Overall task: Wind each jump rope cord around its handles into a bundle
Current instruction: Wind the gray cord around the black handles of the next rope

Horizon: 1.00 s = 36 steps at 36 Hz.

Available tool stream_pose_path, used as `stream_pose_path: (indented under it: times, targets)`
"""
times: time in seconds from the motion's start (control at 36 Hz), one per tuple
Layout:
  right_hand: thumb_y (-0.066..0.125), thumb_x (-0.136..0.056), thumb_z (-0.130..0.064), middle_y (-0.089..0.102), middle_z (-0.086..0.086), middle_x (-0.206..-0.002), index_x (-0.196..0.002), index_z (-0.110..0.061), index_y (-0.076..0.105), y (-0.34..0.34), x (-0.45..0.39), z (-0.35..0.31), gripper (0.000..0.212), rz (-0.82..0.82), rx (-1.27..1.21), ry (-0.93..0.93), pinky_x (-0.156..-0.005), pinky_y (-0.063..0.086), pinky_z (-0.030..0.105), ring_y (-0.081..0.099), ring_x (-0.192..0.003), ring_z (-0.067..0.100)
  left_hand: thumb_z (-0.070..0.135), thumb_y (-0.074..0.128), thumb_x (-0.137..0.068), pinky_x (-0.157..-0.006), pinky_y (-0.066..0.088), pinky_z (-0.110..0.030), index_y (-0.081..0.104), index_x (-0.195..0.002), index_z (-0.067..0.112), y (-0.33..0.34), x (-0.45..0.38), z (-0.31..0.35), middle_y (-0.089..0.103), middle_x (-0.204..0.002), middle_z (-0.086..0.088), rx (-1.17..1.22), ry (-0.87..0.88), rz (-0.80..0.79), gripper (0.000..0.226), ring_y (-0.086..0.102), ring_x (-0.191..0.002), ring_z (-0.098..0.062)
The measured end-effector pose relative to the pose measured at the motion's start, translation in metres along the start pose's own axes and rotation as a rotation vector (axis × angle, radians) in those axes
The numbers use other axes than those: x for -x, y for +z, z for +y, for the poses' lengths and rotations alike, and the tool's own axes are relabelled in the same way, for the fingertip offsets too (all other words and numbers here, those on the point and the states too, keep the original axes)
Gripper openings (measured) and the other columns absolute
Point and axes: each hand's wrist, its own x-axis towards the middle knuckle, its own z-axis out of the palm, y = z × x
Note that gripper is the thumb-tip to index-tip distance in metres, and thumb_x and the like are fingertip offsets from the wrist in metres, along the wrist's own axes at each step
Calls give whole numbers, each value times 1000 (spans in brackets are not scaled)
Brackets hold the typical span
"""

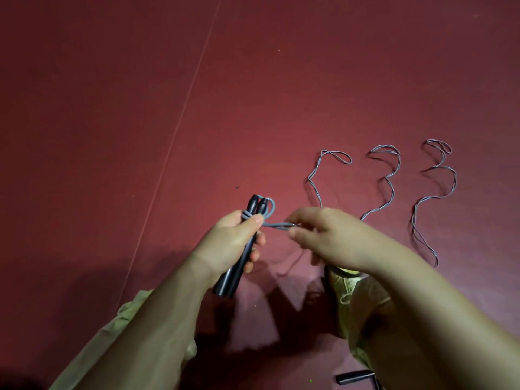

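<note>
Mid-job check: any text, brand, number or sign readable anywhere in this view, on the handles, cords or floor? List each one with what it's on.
None readable.
The black handles held in the left hand show no print.
The grey cord pinched by the right hand is unmarked.
The loose cords and red floor carry no text.
The handle at the bottom edge is plain.

Bare red mat (140, 94) left and ahead; three loose cords (385, 187) crowd right side.

handles (242, 249) left, 3 cords (388, 181) right
</note>
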Motion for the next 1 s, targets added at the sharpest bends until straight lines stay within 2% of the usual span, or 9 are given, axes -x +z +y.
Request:
stream_pose_path:
  times: [0.17,0.28,0.39,0.47,0.56,0.69,0.75,0.89,1.0]
  targets:
    - [58,-91,-21,55,-6,-60,-76,-17,61,-11,0,12,15,280,32,43,-56,36,27,51,-58,17,17,46,-99,-41,33,-22,47,-83,15,-7,-5,-3,54,-65,0,-139,22,78,16,44,-43,-12]
    - [49,-94,-47,61,10,-75,-85,-8,61,-10,-1,9,42,141,-6,80,-59,40,30,54,-64,21,18,47,-98,-43,34,-24,47,-83,14,-5,-6,-6,55,-65,1,-193,27,82,16,44,-45,-13]
    - [31,-93,-62,67,3,-95,-110,-16,55,-12,0,16,55,-128,-139,313,-50,40,23,64,-59,15,18,46,-99,-44,34,-24,48,-85,14,-1,-3,-5,55,-63,3,-152,9,0,14,45,-46,-13]
    - [34,-97,-52,69,6,-80,-117,-15,55,-9,-2,22,47,-262,-402,305,-53,38,27,62,-58,21,17,45,-99,-42,35,-22,48,-87,14,4,0,-3,55,-62,3,-89,13,-72,14,44,-46,-13]
    - [42,-101,-31,46,0,-58,-95,-7,63,-8,-3,20,32,-223,-511,224,-49,38,27,40,-42,12,16,44,-99,-40,34,-22,48,-87,13,4,0,-1,55,-61,2,-59,21,-61,13,43,-46,-13]
    - [51,-96,-32,67,5,-85,-98,-17,68,-11,8,5,23,-35,362,-156,-72,45,35,59,-81,23,16,46,-98,-43,34,-25,48,-88,14,6,0,-9,56,-66,2,-368,-4,-137,11,46,-47,-12]
    - [54,-93,-35,70,0,-94,-99,-22,68,-11,14,0,20,-1,463,-262,-77,47,36,62,-92,22,16,47,-98,-44,35,-26,46,-86,15,11,4,-13,56,-66,4,-482,-38,-234,12,47,-47,-11]
    - [72,-84,-13,63,-11,-64,-77,-22,66,-22,13,-1,13,-47,-75,-308,-59,45,18,57,-61,2,13,44,-99,-47,37,-28,46,-80,14,22,18,-10,57,-55,9,-425,-67,-542,19,47,-47,-7]
    - [78,-76,-11,57,-2,-61,-69,-22,60,-21,5,6,22,-203,-458,-241,-48,37,24,47,-53,11,26,47,-84,-45,39,-24,46,-78,12,25,25,-5,58,-57,10,-338,-67,-679,15,47,-47,-6]
